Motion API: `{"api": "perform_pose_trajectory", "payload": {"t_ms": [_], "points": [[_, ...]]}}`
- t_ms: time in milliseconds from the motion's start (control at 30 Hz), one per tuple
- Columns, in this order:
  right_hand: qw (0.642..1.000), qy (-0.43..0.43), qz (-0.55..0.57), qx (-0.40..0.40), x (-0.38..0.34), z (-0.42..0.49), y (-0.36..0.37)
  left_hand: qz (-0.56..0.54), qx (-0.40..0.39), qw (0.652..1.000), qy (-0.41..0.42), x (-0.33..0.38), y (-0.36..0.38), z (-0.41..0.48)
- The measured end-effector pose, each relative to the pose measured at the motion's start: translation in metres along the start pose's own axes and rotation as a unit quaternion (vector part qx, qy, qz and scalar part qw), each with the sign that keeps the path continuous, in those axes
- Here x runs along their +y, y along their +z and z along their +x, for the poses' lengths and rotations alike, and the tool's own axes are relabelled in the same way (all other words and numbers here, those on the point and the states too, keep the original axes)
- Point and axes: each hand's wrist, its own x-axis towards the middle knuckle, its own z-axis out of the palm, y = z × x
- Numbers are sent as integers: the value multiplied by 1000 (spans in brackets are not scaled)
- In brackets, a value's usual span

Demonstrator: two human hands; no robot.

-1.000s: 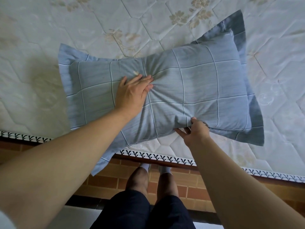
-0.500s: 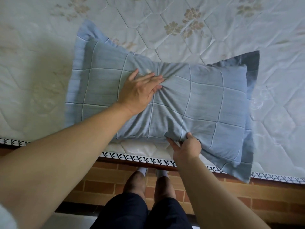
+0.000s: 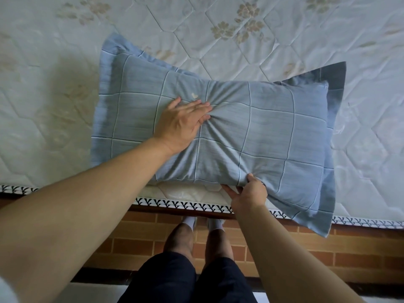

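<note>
"Blue pillow [image 3: 251, 132] with the pale grid: where does it lie? Start close in."

"Closest are dark trouser legs [image 3: 166, 281] and white socks [image 3: 215, 224] on a brick-patterned floor [image 3: 349, 259]. Above them runs the black-and-white trim [image 3: 175, 203] along the near edge of the mattress [image 3: 273, 36]. The pillow lies lengthwise on the mattress just behind that trim. Its near right corner hangs over the edge, above the bricks."

"And the right hand [image 3: 249, 193]?"

"It is at the pillow's near long side, a little right of the middle. The thumb sits on top of the cloth and the fingers go underneath, so it pinches the pillow's edge. One finger sticks out to the left beneath the pillow. The cloth bunches into folds where the thumb bites."

"So the pillow lies beyond that hand?"

"Beyond it and to both sides. Only the near rim is in its hold."

"The left hand [image 3: 183, 123]?"

"Farther in, lying palm down on top of the pillow, left of centre. The fingers are straight and held close together, pointing right, with the thumb apart on the far side. It presses into the stuffing, making a dent, and creases fan out from the fingertips [image 3: 205, 108]. A small pale mark on the cloth sits just past them."

"What lies past the hands?"

"The pillow's flat border [image 3: 335, 77] stands darker at the far right corner and paler at the far left. Behind it the quilted mattress stretches on, white-green hexagons with tan flowers."
</note>
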Motion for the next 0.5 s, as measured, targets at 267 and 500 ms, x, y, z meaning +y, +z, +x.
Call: {"api": "perform_pose_trajectory", "payload": {"t_ms": [267,500], "points": [[1000,10,7,-23,0,-5,-25,-21,-31,999,-15,20,-2,-20],[999,39,8,3,13,-9,-52,-19,-53,998,-5,36,2,-39]]}}
